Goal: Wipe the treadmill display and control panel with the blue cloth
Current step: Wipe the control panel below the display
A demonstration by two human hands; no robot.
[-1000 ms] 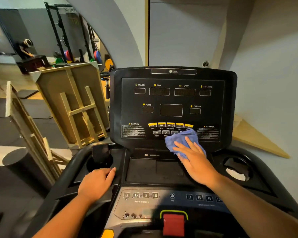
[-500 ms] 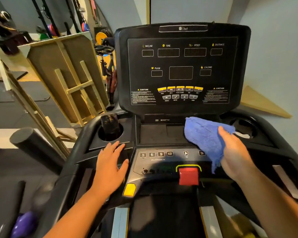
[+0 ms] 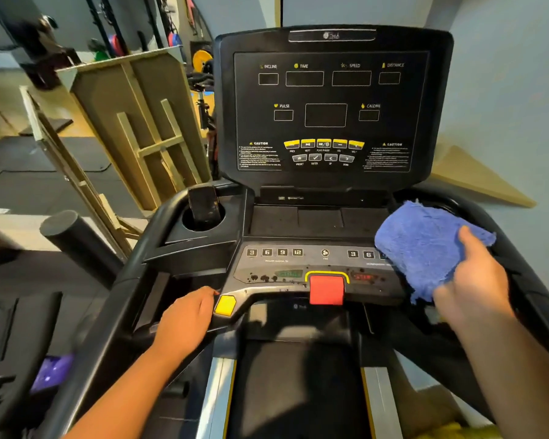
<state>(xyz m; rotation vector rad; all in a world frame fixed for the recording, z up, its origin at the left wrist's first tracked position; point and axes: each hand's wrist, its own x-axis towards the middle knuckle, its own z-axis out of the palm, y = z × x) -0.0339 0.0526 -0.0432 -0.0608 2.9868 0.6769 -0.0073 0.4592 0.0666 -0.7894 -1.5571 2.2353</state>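
- Treadmill (image 3: 146, 248): its console fills the view; the upright display (image 3: 330, 103) is dark, its windows blank, with yellow and grey buttons in rows near its lower edge.
- Control panel (image 3: 298, 264): the grey band below the display, sloped toward the person; numbered keys run across its top; dark specks dot its lower edge on both sides of the red stop tab (image 3: 326, 289), so this strip looks most in need of wiping.
- Cloth (image 3: 422, 245): blue, bunched into a thick pad; it lies over the panel's right end, hiding the last numbered keys, and reaches back toward the right cup well.
- Right hand (image 3: 469, 280): closed on the cloth, thumb on top, fingers hidden beneath; the wrist sits just off the panel's right edge.
- Left hand (image 3: 187, 321): curled around the left rail beside the yellow button (image 3: 225, 305), holding nothing else; whether it grips hard I cannot tell.
- Doing it well, in my judgement: flatten the cloth under the palm; sweep leftward in overlapping passes; press lightly over keys; work round the red tab rather than across it; keep the left hand braced.
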